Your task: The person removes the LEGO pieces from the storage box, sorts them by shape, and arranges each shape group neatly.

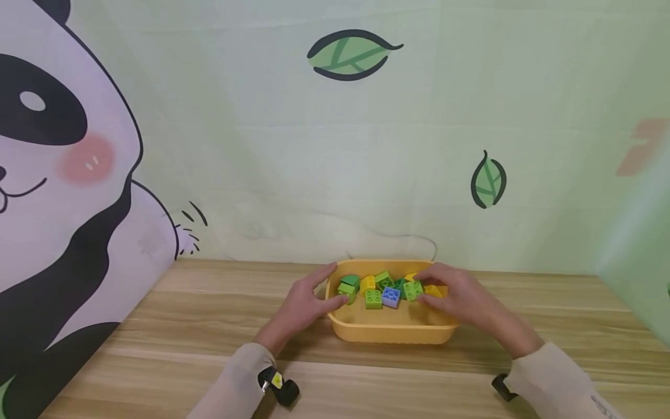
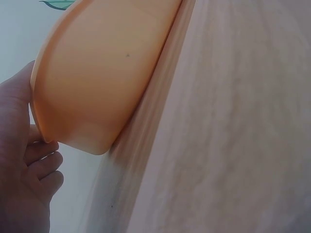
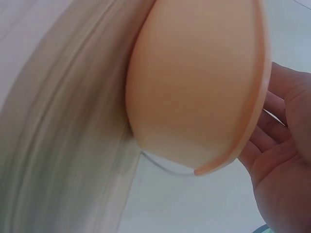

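Observation:
A yellow plastic basin (image 1: 392, 334) holds several toy building blocks. My left hand (image 1: 300, 302) grips its left rim, the thumb over the edge beside a light green block (image 1: 346, 289). In the left wrist view, the fingers (image 2: 46, 165) curl at the outside of the rim. My right hand (image 1: 460, 294) reaches over the right rim and pinches a light green block (image 1: 413, 290) between thumb and fingers. That block is hidden behind the basin wall (image 3: 199, 87) in the right wrist view. A purple block (image 1: 391, 297) and another green block (image 1: 373, 299) lie near it.
Yellow blocks (image 1: 368, 283) and dark green pieces lie further back in the basin. The basin stands on a wood-grain table (image 1: 220, 326), near the back wall (image 1: 262, 145) with its printed panda and leaves. A thin cable (image 1: 408, 235) runs along the wall behind it.

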Available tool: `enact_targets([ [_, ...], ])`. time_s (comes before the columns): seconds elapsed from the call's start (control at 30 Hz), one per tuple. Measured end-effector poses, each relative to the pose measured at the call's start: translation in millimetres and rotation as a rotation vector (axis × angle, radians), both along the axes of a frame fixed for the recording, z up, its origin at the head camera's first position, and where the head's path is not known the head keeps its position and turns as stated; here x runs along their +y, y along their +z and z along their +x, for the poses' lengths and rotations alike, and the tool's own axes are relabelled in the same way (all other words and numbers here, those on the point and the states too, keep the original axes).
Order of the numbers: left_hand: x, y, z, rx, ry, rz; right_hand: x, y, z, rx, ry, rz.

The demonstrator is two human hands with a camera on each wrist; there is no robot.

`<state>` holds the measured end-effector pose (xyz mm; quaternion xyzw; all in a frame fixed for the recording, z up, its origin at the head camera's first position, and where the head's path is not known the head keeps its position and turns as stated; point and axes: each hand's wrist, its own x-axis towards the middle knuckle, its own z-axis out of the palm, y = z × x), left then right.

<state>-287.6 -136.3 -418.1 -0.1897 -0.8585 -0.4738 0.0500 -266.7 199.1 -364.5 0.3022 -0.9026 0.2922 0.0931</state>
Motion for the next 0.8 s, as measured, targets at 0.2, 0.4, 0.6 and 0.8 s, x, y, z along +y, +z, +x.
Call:
enact_targets([
  [0.2, 1.2, 0.7, 0.5, 0.0, 0.004, -0.008, -2, 3.0, 5.6, 0.027, -0.016, -0.044],
  [0.4, 1.4, 1.7, 0.0, 0.003, 0.004, -0.009, -4, 9.1, 11.7, 0.04, -0.037, -0.089],
  [0.6, 1.3, 1.3, -1.1, 0.01, 0.0, -0.015, -3, 13.9, 16.1, 0.051, -0.043, -0.101],
  [0.8, 0.4, -0.3, -0.4, 0.004, 0.008, -0.01, -4, 17.5, 19.8, 0.045, -0.034, -0.132],
])
